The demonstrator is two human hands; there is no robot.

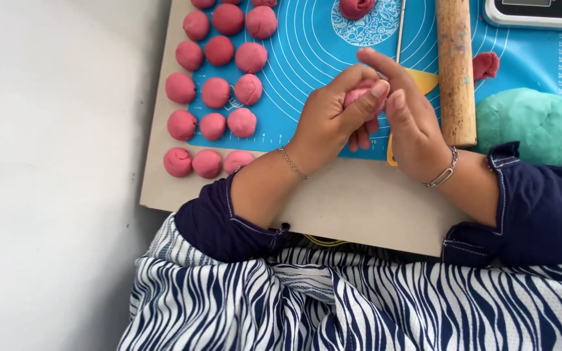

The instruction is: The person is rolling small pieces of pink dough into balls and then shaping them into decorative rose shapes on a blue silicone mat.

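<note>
My left hand (333, 110) and my right hand (411, 120) meet over the blue silicone mat (307, 52). Between them is a small piece of pink dough (357, 96), mostly hidden by the fingers. Fingers of both hands curl around it, the left thumb pressing on top. Several pink dough balls (219, 78) lie in rows to the left, on the mat and on the beige board (359, 201) under it. A thin bracelet circles each wrist.
A wooden rolling pin (455, 65) lies upright just right of my hands. A large teal dough lump (533, 125) sits at the right. More pink dough (356, 8) and a scrap (486, 65) lie farther back. A white scale (541, 12) is at the top right.
</note>
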